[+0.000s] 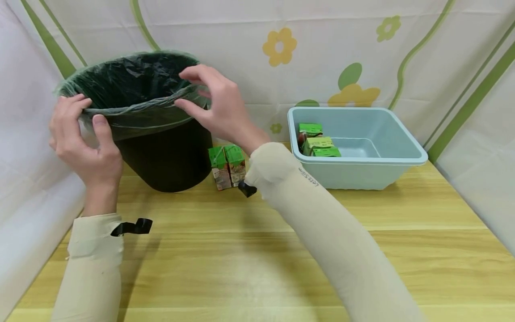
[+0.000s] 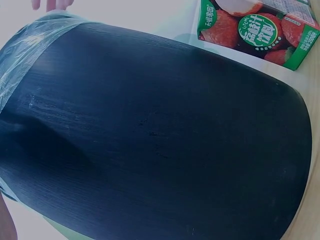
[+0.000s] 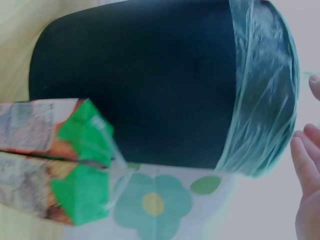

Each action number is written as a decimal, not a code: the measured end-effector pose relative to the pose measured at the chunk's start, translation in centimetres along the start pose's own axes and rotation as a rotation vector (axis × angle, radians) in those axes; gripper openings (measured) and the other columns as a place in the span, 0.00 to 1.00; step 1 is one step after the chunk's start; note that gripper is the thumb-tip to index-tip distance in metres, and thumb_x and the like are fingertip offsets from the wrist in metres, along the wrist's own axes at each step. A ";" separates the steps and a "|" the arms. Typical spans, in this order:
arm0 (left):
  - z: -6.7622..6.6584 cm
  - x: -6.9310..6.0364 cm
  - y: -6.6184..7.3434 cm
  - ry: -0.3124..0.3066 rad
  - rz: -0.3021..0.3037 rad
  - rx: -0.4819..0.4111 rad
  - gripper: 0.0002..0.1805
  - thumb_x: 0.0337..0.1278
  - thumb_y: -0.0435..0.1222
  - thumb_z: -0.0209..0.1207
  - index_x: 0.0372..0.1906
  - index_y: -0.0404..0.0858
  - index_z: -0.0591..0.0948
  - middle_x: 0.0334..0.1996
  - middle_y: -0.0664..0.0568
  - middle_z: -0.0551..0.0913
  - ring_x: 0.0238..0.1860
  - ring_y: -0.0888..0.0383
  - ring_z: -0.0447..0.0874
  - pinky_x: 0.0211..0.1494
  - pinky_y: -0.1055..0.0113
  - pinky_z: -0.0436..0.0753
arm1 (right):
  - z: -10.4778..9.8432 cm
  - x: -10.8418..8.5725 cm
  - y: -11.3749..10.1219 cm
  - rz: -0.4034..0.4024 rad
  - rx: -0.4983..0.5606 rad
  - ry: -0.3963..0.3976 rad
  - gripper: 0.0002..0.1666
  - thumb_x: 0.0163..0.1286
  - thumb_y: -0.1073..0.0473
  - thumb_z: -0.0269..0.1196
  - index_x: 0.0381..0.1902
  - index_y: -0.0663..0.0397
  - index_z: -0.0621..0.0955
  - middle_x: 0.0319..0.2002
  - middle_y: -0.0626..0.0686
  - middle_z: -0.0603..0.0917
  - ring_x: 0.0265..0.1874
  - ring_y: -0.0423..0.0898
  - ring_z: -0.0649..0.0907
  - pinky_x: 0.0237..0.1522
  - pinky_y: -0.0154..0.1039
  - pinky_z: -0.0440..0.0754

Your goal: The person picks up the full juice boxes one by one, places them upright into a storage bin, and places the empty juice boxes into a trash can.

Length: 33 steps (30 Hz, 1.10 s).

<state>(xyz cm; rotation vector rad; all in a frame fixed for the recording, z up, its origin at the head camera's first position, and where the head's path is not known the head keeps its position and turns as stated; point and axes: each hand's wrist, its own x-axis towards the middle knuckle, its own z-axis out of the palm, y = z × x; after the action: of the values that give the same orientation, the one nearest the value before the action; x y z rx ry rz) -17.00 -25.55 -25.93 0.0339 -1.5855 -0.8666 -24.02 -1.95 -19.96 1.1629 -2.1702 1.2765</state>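
Observation:
A black trash bin [image 1: 169, 156] stands at the back left, lined with a translucent green trash bag [image 1: 141, 120] folded over its rim. My left hand [image 1: 86, 138] holds the bag at the left side of the rim, fingertips over the edge and thumb outside. At the right side of the rim is my right hand [image 1: 221, 98], its thumb and fingers spread apart with nothing seen between them. In the right wrist view, the bag [image 3: 262, 95] hangs as a band over the bin's upper part.
Two juice cartons [image 1: 227, 165] stand beside the bin, under my right forearm. A light blue plastic basin [image 1: 358, 172] sits at the right with several green-topped cartons [image 1: 318, 143] inside. Behind the wooden table [image 1: 241, 259] hangs a flower-patterned cloth [image 1: 237, 40].

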 end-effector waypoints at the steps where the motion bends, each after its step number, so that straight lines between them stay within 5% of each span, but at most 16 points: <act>1: 0.0 0.0 0.0 0.002 0.002 -0.003 0.19 0.65 0.48 0.55 0.54 0.50 0.89 0.60 0.60 0.87 0.74 0.60 0.75 0.81 0.64 0.57 | -0.1 -0.4 0.4 -0.013 0.034 0.026 0.28 0.73 0.55 0.72 0.66 0.57 0.80 0.65 0.54 0.83 0.66 0.45 0.82 0.66 0.27 0.79; 9: 0.1 0.0 0.1 0.004 0.009 -0.014 0.19 0.65 0.48 0.56 0.53 0.48 0.90 0.59 0.60 0.88 0.73 0.60 0.76 0.82 0.64 0.59 | -0.6 -4.2 3.9 0.141 0.211 0.050 0.30 0.71 0.55 0.73 0.67 0.53 0.80 0.65 0.52 0.84 0.65 0.45 0.83 0.66 0.36 0.83; 20: 0.1 0.1 0.1 0.009 0.006 -0.009 0.19 0.65 0.48 0.56 0.53 0.47 0.90 0.60 0.56 0.88 0.73 0.60 0.75 0.81 0.64 0.59 | -0.1 -8.6 6.9 0.300 0.127 -0.036 0.34 0.71 0.49 0.74 0.71 0.47 0.79 0.68 0.48 0.82 0.67 0.43 0.81 0.67 0.35 0.82; 33: 0.1 0.1 -0.1 0.015 -0.002 -0.005 0.19 0.64 0.48 0.55 0.53 0.49 0.90 0.59 0.64 0.87 0.73 0.60 0.75 0.81 0.64 0.58 | 1.1 -11.6 8.8 0.361 0.059 -0.091 0.33 0.69 0.45 0.74 0.68 0.48 0.81 0.64 0.53 0.81 0.63 0.50 0.83 0.64 0.44 0.85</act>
<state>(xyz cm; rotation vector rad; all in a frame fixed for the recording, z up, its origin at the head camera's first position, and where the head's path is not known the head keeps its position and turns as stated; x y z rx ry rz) -17.19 -25.62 -25.95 0.0385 -1.5696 -0.8703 -24.14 4.76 -32.93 0.8913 -2.5088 1.4643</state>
